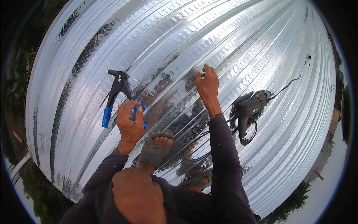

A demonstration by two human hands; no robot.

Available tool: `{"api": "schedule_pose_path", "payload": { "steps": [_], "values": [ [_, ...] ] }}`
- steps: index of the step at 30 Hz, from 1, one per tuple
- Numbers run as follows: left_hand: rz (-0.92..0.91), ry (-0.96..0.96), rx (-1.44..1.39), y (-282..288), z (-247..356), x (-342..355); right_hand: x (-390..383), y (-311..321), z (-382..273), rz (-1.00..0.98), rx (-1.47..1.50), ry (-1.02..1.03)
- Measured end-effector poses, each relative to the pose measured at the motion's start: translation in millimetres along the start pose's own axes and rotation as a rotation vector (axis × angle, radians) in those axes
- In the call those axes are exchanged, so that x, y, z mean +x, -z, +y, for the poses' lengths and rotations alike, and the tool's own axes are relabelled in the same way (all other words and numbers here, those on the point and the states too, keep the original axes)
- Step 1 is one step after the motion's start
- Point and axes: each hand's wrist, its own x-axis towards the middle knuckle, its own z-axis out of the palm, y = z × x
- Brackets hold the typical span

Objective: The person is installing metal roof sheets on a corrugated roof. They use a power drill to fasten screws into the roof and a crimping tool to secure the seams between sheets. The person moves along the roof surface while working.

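My left hand [129, 120] grips one blue handle of a black hand riveter [116, 92], whose head points up and away over the corrugated metal roof sheet [238, 41]. The riveter's two handles are spread apart. My right hand [207, 84] reaches further up the sheet, fingertips pinched together at a rib; whether it holds something small I cannot tell. Both arms wear dark long sleeves.
A black electric drill [249, 110] lies on the sheet to the right of my right arm, its cable [287, 86] trailing up the roof. My sandalled foot [156, 148] rests on the sheet between my arms. Trees and sky show past the roof's edges.
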Motion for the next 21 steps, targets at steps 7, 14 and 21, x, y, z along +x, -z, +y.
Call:
{"api": "schedule_pose_path", "payload": {
  "steps": [7, 14, 21],
  "values": [
    [-0.031, 0.252, 0.602, 46, -75, 11, -114, -90, -121, -0.431, 0.521, -0.047],
    [0.016, 0.149, 0.241, 33, -50, 18, -117, -44, -150, -0.587, 0.808, -0.247],
    [-0.647, 0.515, -0.900, -107, 40, 33, -76, 119, -74, -0.406, 0.442, -0.327]
  ]
}}
